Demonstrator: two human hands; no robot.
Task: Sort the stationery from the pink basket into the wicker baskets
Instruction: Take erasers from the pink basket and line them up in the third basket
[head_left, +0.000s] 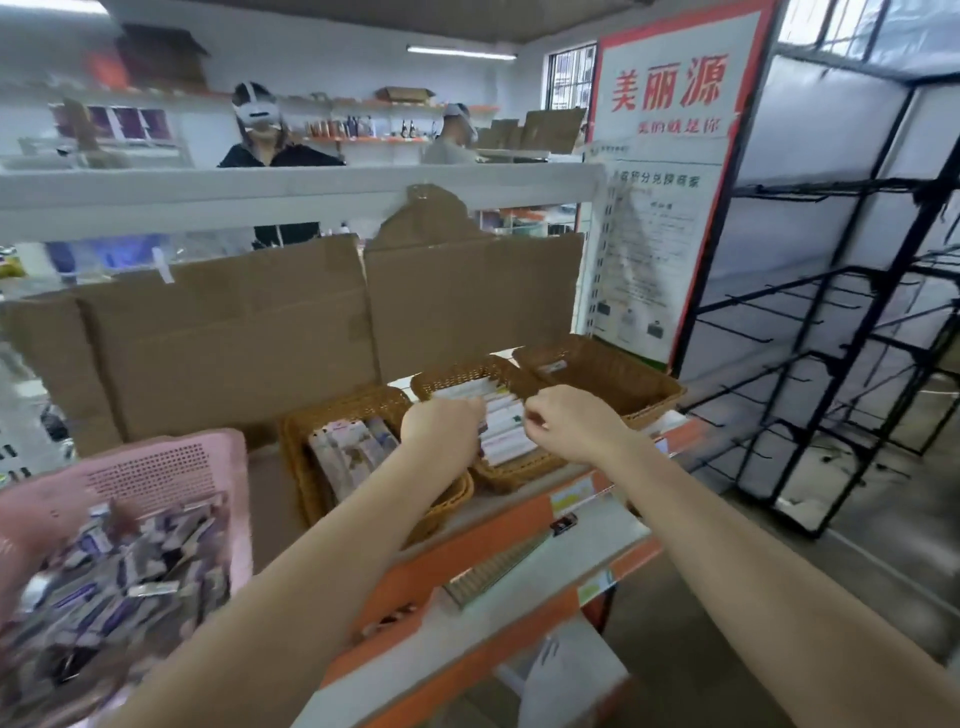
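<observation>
The pink basket (171, 467) sits at the lower left, full of small purple and white stationery packs (130, 582). Three wicker baskets stand in a row on the shelf. The left wicker basket (301, 441) holds flat packs, the middle wicker basket (467, 371) holds white boxes (506, 436), and the right wicker basket (623, 374) holds one small item. My left hand (441, 431) reaches into the middle basket, its curled fingers on a white box. My right hand (566, 421) hovers beside it with fingers curled and nothing visible in it.
Cardboard sheets (260, 332) stand behind the baskets. The shelf has an orange front edge (493, 525) with a lower shelf below. A black wire rack (831, 364) stands at the right. Two people wearing headsets stand behind the shelving.
</observation>
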